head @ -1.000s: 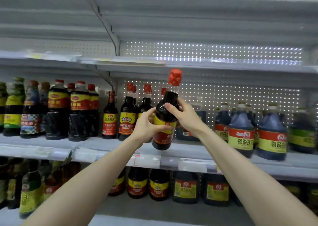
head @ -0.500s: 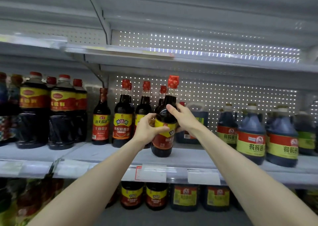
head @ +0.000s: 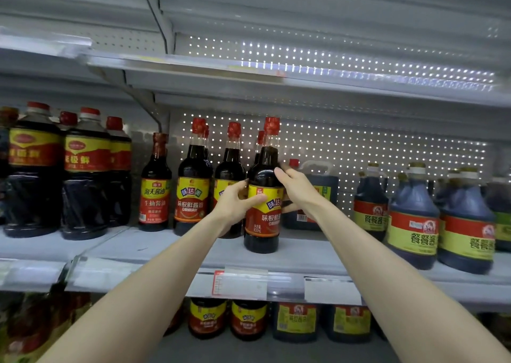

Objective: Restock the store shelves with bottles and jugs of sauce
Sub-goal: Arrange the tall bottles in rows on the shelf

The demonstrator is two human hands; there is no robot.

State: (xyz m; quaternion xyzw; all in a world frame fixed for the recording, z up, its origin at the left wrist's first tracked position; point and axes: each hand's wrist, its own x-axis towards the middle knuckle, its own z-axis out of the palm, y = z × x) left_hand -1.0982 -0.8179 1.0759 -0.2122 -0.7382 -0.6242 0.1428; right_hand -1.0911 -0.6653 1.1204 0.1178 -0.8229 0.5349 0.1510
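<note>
Sauce bottle (head: 262, 174) is down: tilted in mid-air a second ago, now upright with its base on the middle shelf (head: 304, 254), near the front. Nearest the camera, both forearms reach up from below, over the price tags (head: 243, 282) on the shelf lip; lower-shelf bottles (head: 207, 318) sit under that. Left grip (head: 235, 205) wraps the bottle's label from the left, thumb across the yellow band. Right grip (head: 297, 188) holds the shoulder from the right. Both are on the same bottle. Just left stand matching red-capped bottles (head: 192, 185), then a slim red-label bottle (head: 154, 188), then big bottles (head: 85, 174). Behind the right grip is a square handled jug (head: 320, 180); can't tell if it touches it. Round jugs (head: 412, 219) stand well to the right. Perforated back panel (head: 359, 147) is farthest.
</note>
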